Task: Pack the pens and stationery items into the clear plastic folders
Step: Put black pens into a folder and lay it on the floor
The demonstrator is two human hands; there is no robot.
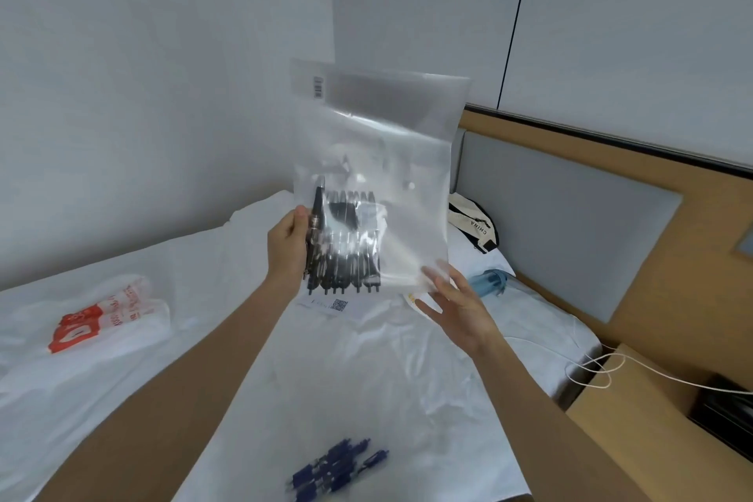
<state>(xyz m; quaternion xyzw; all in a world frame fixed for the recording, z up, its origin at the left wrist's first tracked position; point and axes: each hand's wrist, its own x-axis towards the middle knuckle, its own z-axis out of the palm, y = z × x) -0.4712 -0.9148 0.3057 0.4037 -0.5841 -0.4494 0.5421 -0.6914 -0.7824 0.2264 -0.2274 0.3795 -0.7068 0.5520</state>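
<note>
Nearest the lens, low in the view: a loose cluster of blue pens (338,469), blurred, lying on the white bed sheet (387,371). Above that, held upright in the air over the bed: a clear plastic folder (391,159) with a barcode sticker near its top left corner and a small snap button on its face. Inside, at the lower left: a row of black pens (346,245), standing side by side, tips down, within a thin inner wrapper. Left hand (287,236) gripping the folder's left edge, thumb across the front beside the outermost pen, fingers curled behind. Right hand (452,302) at the folder's lower right corner, fingers spread and nearly straight, released rather than clenched, fingertips touching or just short of the plastic; cannot tell which. Just beneath the folder, on the sheet: a white slip with a QR code (338,304). Farther left on the bed: a white plastic bag with red print (102,318). To the right, near the grey headboard (570,224): a cream bag with black straps (470,222) and a blue bottle (491,282) lying down. At the far right, on a wooden bedside unit (635,395): a white cable (603,371) looped across.
</note>
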